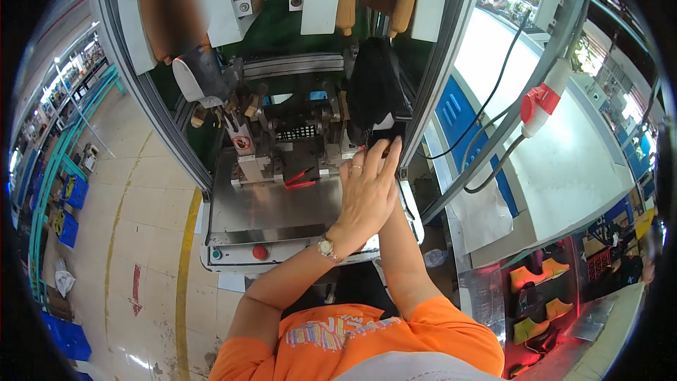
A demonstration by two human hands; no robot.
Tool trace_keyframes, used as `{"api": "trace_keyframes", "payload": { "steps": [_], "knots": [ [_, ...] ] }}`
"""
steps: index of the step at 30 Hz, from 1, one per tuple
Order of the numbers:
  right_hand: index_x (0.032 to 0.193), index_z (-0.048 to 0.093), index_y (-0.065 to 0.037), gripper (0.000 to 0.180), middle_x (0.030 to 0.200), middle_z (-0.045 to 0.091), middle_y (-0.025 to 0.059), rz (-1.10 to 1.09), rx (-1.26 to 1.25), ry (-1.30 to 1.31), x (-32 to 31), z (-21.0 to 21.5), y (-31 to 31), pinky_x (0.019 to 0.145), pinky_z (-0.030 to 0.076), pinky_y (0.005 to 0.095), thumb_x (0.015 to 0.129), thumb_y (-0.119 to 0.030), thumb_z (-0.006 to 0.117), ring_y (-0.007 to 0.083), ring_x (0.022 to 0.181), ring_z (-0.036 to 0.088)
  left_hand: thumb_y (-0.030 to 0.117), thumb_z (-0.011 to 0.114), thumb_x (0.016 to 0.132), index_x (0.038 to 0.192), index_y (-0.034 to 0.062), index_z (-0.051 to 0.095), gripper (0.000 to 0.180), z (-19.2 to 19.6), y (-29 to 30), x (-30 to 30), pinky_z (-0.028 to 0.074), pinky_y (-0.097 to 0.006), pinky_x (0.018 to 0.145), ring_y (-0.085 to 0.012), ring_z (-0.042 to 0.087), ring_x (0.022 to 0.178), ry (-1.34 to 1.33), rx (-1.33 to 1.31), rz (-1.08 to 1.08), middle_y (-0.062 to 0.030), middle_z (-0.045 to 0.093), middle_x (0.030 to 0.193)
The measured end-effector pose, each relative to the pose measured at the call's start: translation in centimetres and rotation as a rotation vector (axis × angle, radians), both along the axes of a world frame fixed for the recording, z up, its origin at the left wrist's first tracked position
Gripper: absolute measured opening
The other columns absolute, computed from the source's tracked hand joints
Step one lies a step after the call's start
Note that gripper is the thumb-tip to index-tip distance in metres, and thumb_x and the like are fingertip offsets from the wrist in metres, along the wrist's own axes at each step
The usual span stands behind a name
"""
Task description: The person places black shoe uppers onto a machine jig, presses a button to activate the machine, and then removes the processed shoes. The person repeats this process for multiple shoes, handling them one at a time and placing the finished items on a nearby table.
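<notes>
My left hand, with a ring and a wristwatch, reaches across to the right-hand side of the machine. Its fingers are open, stretched out and slightly spread at the lower end of a black shoe upper. That upper sits at the machine's right station, toe end and underside not plainly visible. Beneath and behind the left hand lies my right hand; its fingers are hidden, so its grip cannot be made out. At the left station stands a pale grey-white mould with no upper visible on it.
Metal clamps and a red tool-like piece lie between the stations. Tan pads hang above. Red button and green button are on the front edge. Right: a white bench, a red plug, orange shoes.
</notes>
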State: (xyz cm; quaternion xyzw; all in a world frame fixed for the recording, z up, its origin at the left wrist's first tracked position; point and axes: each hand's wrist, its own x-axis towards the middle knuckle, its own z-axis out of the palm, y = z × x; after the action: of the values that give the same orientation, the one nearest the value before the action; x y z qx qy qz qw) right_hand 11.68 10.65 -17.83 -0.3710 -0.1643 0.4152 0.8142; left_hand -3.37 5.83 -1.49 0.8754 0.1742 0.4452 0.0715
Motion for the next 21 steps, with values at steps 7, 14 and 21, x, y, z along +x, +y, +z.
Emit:
{"api": "trace_keyframes", "payload": {
  "steps": [7,14,21],
  "knots": [
    [0.098,0.054,-0.002,0.017,0.084,0.058,0.0077,-0.024,-0.017,-0.038,-0.6,-0.6,-0.7,0.063,0.048,0.0286,0.083,-0.009,0.049,0.0163,0.071,0.057,0.009,0.057,0.069,0.124,0.0143,0.044,0.056,-0.1,0.7,0.8,0.031,-0.042,0.082,-0.0287,0.040,0.094,0.005,0.073,0.062,-0.0096,0.043,0.110],
    [0.099,0.054,-0.002,0.018,0.084,0.058,0.0073,-0.035,-0.025,-0.062,-0.1,-1.1,0.1,0.065,0.047,0.0278,0.082,-0.008,0.051,0.0156,0.072,0.056,0.007,0.056,0.067,0.124,0.0161,0.045,0.058,-0.7,0.6,0.6,0.031,-0.043,0.081,-0.0290,0.039,0.095,0.008,0.075,0.088,-0.0082,0.041,0.111],
    [0.100,0.054,-0.003,0.019,0.085,0.058,0.0069,-0.048,-0.036,-0.133,0.9,-0.8,0.7,0.066,0.047,0.0270,0.082,-0.008,0.053,0.0149,0.073,0.056,0.006,0.056,0.068,0.124,0.0151,0.045,0.057,-0.5,0.6,0.4,0.033,-0.043,0.080,-0.0287,0.040,0.094,0.031,0.071,0.093,-0.0080,0.042,0.112]
  ]
}}
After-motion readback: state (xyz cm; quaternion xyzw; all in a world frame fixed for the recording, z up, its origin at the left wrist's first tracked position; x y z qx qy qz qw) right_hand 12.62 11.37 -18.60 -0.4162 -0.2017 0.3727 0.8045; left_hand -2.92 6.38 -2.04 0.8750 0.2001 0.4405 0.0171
